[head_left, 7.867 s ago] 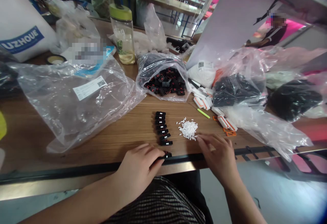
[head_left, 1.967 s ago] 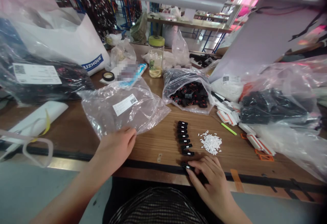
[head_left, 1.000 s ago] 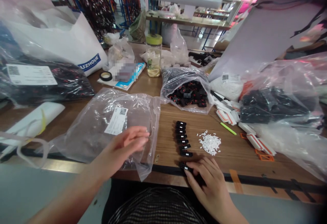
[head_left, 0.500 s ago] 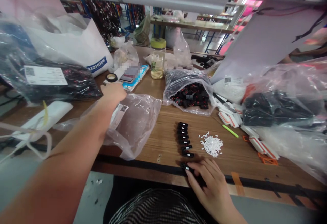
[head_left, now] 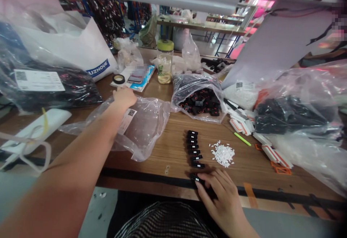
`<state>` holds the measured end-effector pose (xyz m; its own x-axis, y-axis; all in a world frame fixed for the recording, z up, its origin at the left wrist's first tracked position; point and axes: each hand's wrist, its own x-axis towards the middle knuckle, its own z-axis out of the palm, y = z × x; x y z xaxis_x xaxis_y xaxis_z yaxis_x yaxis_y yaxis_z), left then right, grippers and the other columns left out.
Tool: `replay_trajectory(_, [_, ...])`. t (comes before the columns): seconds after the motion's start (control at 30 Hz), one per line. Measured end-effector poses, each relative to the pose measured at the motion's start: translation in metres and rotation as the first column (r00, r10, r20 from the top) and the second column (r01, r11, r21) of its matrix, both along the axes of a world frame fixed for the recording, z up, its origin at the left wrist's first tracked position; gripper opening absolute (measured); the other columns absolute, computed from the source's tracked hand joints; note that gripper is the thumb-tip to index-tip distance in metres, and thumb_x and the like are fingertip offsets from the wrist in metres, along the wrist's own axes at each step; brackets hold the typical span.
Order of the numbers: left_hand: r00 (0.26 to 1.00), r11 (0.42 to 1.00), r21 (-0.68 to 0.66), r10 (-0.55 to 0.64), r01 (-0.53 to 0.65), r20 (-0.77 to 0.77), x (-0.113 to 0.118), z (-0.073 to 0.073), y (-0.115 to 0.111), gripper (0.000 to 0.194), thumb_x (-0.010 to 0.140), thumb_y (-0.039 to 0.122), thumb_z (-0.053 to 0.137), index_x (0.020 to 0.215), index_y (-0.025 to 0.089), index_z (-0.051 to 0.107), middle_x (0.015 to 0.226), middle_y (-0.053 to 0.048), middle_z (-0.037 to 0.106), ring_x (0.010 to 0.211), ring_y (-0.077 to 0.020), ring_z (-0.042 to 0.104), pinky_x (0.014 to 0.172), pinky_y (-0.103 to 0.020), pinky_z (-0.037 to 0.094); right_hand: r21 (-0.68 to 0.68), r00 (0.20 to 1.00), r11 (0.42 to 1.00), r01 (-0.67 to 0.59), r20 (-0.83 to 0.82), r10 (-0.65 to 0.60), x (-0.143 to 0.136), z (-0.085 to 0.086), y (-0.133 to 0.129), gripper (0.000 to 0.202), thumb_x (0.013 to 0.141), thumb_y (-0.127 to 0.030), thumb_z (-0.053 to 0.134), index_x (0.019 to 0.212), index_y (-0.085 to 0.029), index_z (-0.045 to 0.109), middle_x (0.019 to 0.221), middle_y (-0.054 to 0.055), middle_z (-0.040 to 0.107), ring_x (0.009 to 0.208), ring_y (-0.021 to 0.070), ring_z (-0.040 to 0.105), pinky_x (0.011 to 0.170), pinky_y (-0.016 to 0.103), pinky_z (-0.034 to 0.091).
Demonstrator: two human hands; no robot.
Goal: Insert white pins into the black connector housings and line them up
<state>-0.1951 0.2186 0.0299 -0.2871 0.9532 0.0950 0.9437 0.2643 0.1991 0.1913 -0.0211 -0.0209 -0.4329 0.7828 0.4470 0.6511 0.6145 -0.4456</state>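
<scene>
My left hand point(head_left: 125, 97) reaches forward over the far edge of a clear plastic bag point(head_left: 143, 129) with a white label. Its fingers are mostly hidden behind the back of the hand, so I cannot tell whether they grip the bag. Just beyond them lies a roll of black tape point(head_left: 118, 79). At the table's front edge, my right hand point(head_left: 221, 191) pinches a small black connector point(head_left: 194, 177) between thumb and forefinger. The connector shows two white dots. Several similar black connectors point(head_left: 194, 152) stand in a column beyond it, beside a pile of small white pieces point(head_left: 223, 153).
An opened bag of black connectors point(head_left: 200, 102) lies behind the column. A phone point(head_left: 137, 76) and a lidded bottle point(head_left: 165, 62) are farther back. A green stick point(head_left: 242, 139) lies right of the white pile. Filled bags point(head_left: 298, 115) crowd the right side; a white bag point(head_left: 89, 50) stands left.
My left hand has shifted slightly right, a little away from the tape roll. The clear bag's near edge has moved away from me. My right hand keeps its pinch on the connector.
</scene>
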Motion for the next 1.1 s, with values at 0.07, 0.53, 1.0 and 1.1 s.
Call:
replay_trajectory(0.07, [0.999, 0.999, 0.035, -0.026, 0.025, 0.021, 0.003, 0.007, -0.002, 0.039, 0.085, 0.040, 0.055, 0.106, 0.011, 0.068, 0.123, -0.023, 0.061, 0.124, -0.0457, 0.047, 0.096, -0.066, 0.036, 0.000, 1.000, 1.000, 0.005, -0.008, -0.005, 0.000, 0.000, 0.000, 0.019, 0.087, -0.014, 0.065, 0.105, -0.020, 0.061, 0.074, 0.001, 0.060, 0.069, 0.0179, 0.057, 0.067, 0.035, 0.044])
replay_trajectory(0.53, [0.782, 0.799, 0.133, -0.601, 0.586, 0.165, 0.085, -0.006, -0.201, 0.054, 0.081, 0.054, 0.069, 0.127, 0.028, 0.060, 0.138, -0.009, 0.056, 0.128, -0.0368, 0.048, 0.107, -0.058, 0.034, -0.031, 1.000, 1.000, 0.005, -0.019, -0.006, -0.003, 0.005, -0.001, 0.020, 0.087, -0.012, 0.065, 0.104, -0.019, 0.061, 0.076, 0.002, 0.060, 0.073, 0.0184, 0.057, 0.068, 0.034, 0.044])
replay_trajectory(1.0, [0.804, 0.794, 0.146, -0.594, 0.590, -0.022, 0.029, -0.024, -0.156, 0.042, 0.078, 0.011, 0.051, 0.113, 0.027, 0.066, 0.132, -0.006, 0.063, 0.130, -0.0324, 0.049, 0.109, -0.057, 0.031, -0.006, 0.999, 1.000, 0.024, -0.039, -0.024, -0.001, 0.003, 0.001, 0.019, 0.088, -0.014, 0.064, 0.106, -0.020, 0.063, 0.078, 0.003, 0.063, 0.075, 0.0194, 0.061, 0.068, 0.035, 0.048])
replay_trajectory(1.1, [0.828, 0.811, 0.188, -0.560, 0.553, -0.019, 0.035, -0.016, -0.159, 0.032, 0.084, 0.018, 0.053, 0.111, 0.028, 0.066, 0.129, -0.006, 0.064, 0.130, -0.0337, 0.049, 0.109, -0.058, 0.030, -0.038, 0.997, 0.998, 0.041, -0.066, -0.043, 0.000, 0.005, 0.001, 0.021, 0.088, -0.013, 0.064, 0.108, -0.021, 0.063, 0.086, 0.005, 0.066, 0.081, 0.0196, 0.063, 0.071, 0.036, 0.051])
